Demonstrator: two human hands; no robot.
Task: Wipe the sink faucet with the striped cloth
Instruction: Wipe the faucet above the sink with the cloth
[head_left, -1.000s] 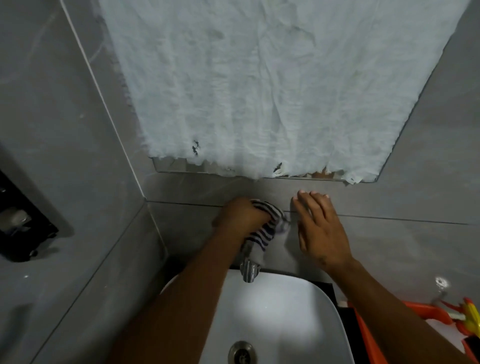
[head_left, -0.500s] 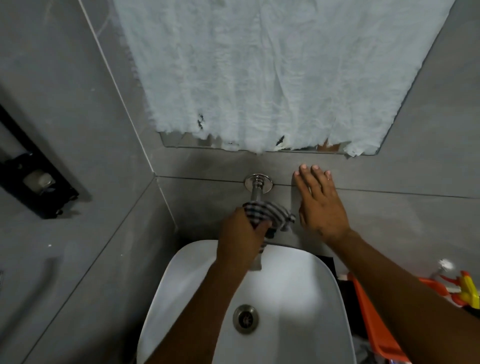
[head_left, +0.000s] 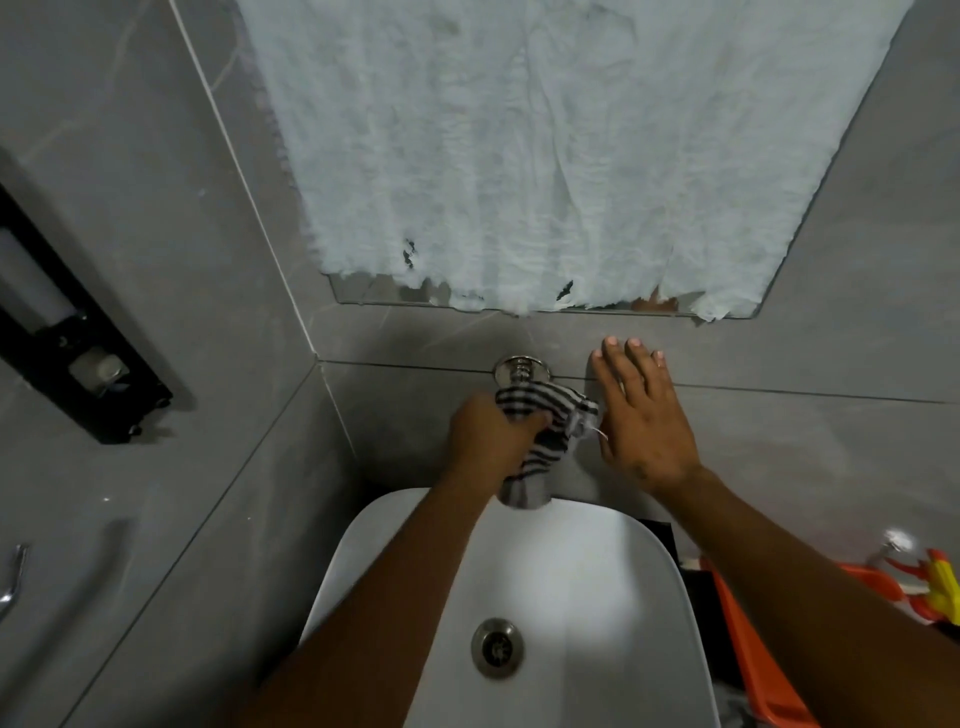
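A chrome faucet (head_left: 521, 370) juts from the grey tiled wall above a white sink (head_left: 639, 597). Only its round wall flange and a short stub show. The rest of the spout is wrapped in the black-and-white striped cloth (head_left: 545, 436). My left hand (head_left: 488, 434) is shut on the cloth around the spout, just left of it. A loose end of the cloth hangs down over the sink's back rim. My right hand (head_left: 641, 415) lies flat and open against the wall tile, right of the faucet, fingers spread and pointing up.
A pale crumpled sheet (head_left: 545, 156) covers the mirror above. A black holder (head_left: 67, 353) is mounted on the left wall. An orange tray (head_left: 748, 629) and a yellow-and-red spray bottle (head_left: 940, 587) sit right of the sink. The drain (head_left: 497, 647) lies in the basin's middle.
My left hand slid the cloth from the wall end down the spout, then back up a little toward the flange. My right hand stayed flat on the wall.
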